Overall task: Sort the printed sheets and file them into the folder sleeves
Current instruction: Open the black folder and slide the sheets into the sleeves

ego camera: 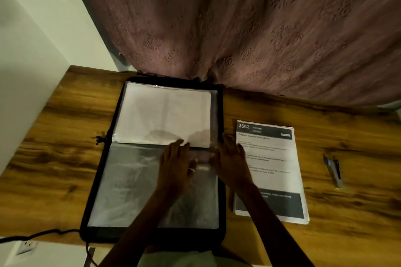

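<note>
A black zip folder lies open on the wooden table. Its far half holds a clear sleeve with white sheets inside. Its near half shows an empty-looking clear sleeve. My left hand lies flat on the near sleeve close to the fold, fingers straight, a ring on one finger. My right hand rests with spread fingers at the folder's right edge. A stack of printed sheets, headed "3562 KITCHEN", lies just right of the folder, partly under my right wrist.
A pen lies on the table right of the stack. A patterned curtain hangs along the table's far edge. A white wall stands at the left. A black cable runs past the near left corner by a socket.
</note>
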Demonstrator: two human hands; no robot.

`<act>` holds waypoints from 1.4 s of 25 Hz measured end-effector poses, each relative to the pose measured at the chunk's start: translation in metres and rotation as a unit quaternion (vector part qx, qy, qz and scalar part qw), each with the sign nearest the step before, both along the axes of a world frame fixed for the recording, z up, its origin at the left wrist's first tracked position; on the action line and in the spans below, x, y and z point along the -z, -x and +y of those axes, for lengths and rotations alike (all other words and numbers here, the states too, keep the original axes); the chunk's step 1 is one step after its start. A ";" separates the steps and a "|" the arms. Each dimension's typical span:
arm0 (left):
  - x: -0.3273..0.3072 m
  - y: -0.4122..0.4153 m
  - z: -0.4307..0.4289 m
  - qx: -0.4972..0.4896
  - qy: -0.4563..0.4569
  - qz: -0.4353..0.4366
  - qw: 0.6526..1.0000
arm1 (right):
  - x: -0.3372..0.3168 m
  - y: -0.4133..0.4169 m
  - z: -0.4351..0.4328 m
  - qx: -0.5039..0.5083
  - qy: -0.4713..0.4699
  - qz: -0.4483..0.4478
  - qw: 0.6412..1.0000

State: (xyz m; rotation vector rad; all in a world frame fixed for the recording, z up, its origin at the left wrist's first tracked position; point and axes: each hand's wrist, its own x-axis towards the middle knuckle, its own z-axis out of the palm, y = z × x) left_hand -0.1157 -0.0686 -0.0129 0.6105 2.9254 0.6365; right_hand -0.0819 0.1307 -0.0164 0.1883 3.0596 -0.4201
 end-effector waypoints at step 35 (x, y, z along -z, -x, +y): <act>-0.035 -0.068 0.144 -0.036 -0.209 -0.147 0.966 | -0.055 -0.039 0.147 0.071 0.142 0.108 0.981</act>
